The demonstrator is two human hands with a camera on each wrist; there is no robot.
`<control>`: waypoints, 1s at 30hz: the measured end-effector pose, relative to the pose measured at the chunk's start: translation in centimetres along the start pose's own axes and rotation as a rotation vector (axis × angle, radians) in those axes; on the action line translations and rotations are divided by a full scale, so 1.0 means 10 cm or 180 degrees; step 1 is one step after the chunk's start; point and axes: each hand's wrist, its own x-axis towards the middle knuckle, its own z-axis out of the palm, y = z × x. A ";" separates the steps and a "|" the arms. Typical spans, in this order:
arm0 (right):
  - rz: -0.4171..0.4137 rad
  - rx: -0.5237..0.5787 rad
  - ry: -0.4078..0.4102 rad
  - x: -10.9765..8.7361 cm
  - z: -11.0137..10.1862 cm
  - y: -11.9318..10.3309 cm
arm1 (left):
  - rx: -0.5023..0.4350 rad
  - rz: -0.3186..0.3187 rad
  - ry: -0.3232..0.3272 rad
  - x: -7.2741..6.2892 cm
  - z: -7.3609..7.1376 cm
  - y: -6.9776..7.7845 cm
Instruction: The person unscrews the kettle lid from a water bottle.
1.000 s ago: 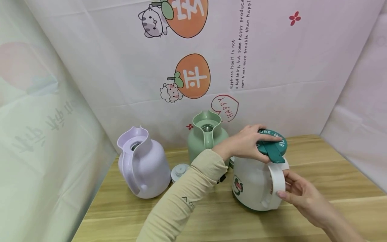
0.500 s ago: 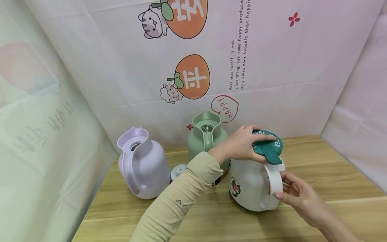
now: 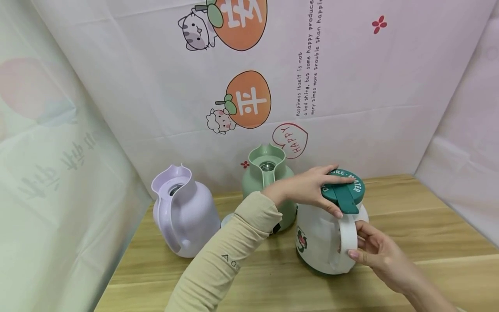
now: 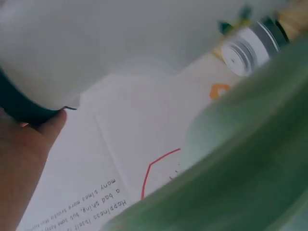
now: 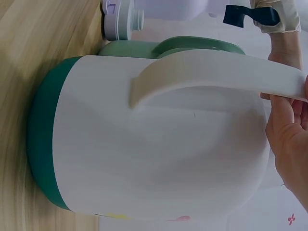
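Observation:
A white vacuum jug (image 3: 321, 236) with a teal base and a teal lid (image 3: 354, 194) stands on the table. My left hand (image 3: 306, 187) grips that lid from above, fingers over its top and thumb beside the lever. Held by my right hand (image 3: 386, 262) is the jug's white handle (image 3: 348, 238), thumb on the near side. The lid's lever (image 3: 346, 201) points toward the handle. In the left wrist view, my left hand (image 4: 21, 154) is at the lid's edge. The right wrist view shows the jug's body (image 5: 159, 149) up close; the right hand is almost wholly out of it.
To the left stand a lidless purple jug (image 3: 199, 221) and a lidless green jug (image 3: 249, 180). My left sleeve (image 3: 226, 260) crosses in front of the green one. Partly behind the sleeve is a small grey stopper (image 3: 226, 219). A printed cloth (image 3: 163, 86) rises behind the table (image 3: 265, 286).
The white jug and both hands have shifted slightly left. The lid has turned a little, bringing its lever more in line with the handle. My sleeve now covers more of the grey stopper.

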 end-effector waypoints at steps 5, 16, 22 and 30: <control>0.0141 -0.0154 0.0138 -0.03 0.00 -0.03 | -0.0082 -0.0059 -0.0023 -0.01 0.00 0.00; 0.0154 -0.0312 0.0272 -0.03 0.00 -0.04 | 0.0282 -0.0065 0.0251 0.00 0.03 0.01; 0.0141 -0.0344 0.0311 0.01 0.02 -0.04 | 0.0827 -0.0123 0.0434 -0.03 0.02 0.07; 0.0178 -0.0337 0.0297 0.00 0.00 -0.02 | 0.1341 -0.0576 0.0636 -0.04 0.08 0.26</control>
